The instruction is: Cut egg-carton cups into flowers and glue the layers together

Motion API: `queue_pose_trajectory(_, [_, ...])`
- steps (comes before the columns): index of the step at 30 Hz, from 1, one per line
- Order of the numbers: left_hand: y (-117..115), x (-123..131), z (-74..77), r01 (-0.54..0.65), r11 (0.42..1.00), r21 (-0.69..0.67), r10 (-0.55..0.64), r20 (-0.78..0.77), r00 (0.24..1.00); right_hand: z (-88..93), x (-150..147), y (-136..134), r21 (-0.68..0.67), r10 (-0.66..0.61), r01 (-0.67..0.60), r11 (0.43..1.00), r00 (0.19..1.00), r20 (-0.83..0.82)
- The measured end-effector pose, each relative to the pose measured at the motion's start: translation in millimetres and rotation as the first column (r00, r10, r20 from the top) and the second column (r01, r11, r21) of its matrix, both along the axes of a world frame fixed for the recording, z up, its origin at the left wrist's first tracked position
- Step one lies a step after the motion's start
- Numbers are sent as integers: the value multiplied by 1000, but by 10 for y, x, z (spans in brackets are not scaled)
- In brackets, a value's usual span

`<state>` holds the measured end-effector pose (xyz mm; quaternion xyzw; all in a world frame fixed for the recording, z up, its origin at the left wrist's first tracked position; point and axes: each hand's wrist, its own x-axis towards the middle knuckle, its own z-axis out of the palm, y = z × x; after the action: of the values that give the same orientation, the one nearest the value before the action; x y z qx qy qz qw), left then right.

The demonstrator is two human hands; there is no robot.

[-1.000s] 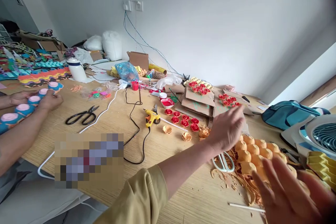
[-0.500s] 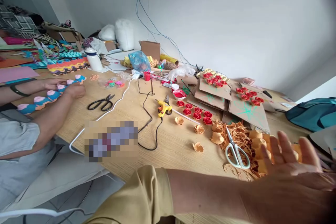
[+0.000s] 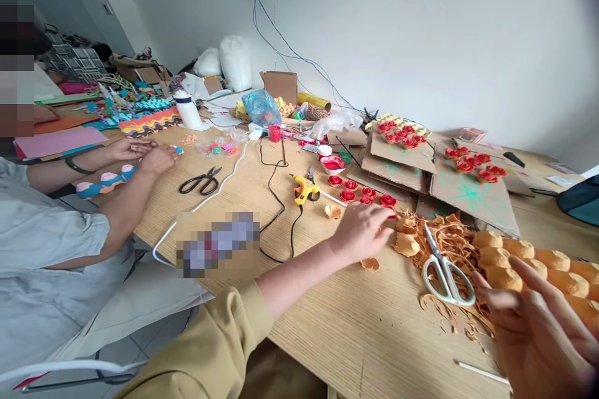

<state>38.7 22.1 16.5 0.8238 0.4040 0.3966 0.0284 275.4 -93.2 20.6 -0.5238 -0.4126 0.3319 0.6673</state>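
Observation:
My left hand [image 3: 362, 234] reaches over the loose flower pieces on the table, fingers bent downward and thumb apart from them. It partly covers a red paper rose at its fingertips; whether it touches the rose is hidden. One orange petal cup [image 3: 370, 264] lies just below this hand and another petal cup [image 3: 332, 211] to its left. At the lower right, my right hand [image 3: 543, 330] is open with fingers extended, holding nothing visible. Beyond it sits an orange egg carton [image 3: 496, 259]. White-handled scissors [image 3: 448, 274] rest on orange trimmings [image 3: 456, 234] between my hands.
Several red roses [image 3: 347, 196] stand near a yellow glue gun [image 3: 306, 189] and a red paint bowl [image 3: 334, 165]. Cardboard sheets [image 3: 468, 196] hold more roses. Black scissors [image 3: 201, 182] lie leftward. A co-worker's hands [image 3: 156, 159] handle a blue-and-pink carton strip [image 3: 111, 181].
My left hand has swung from the lower right to the petal cups and roses. My right hand now shows plainly at the lower right. The view has shifted left.

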Motion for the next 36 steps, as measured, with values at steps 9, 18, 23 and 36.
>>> queue_pose_trajectory(9, [314,-1414,-196,-684,679,-266,710,2,704,-445,96,544,-126,45,-36,991,996,71])
queue_pose_trajectory(18, [232,-1338,-311,-792,515,-327,696,-380,609,-482,-82,540,-147,187,-168,975,975,122])
queue_pose_trajectory(23, [322,-1382,-308,-759,498,-420,659,-386,646,-514,-64,529,-139,217,-199,970,968,125])
queue_pose_trajectory(36, [383,-1453,-316,-711,533,-458,677,-274,683,-481,-101,515,-120,231,-218,968,968,101])
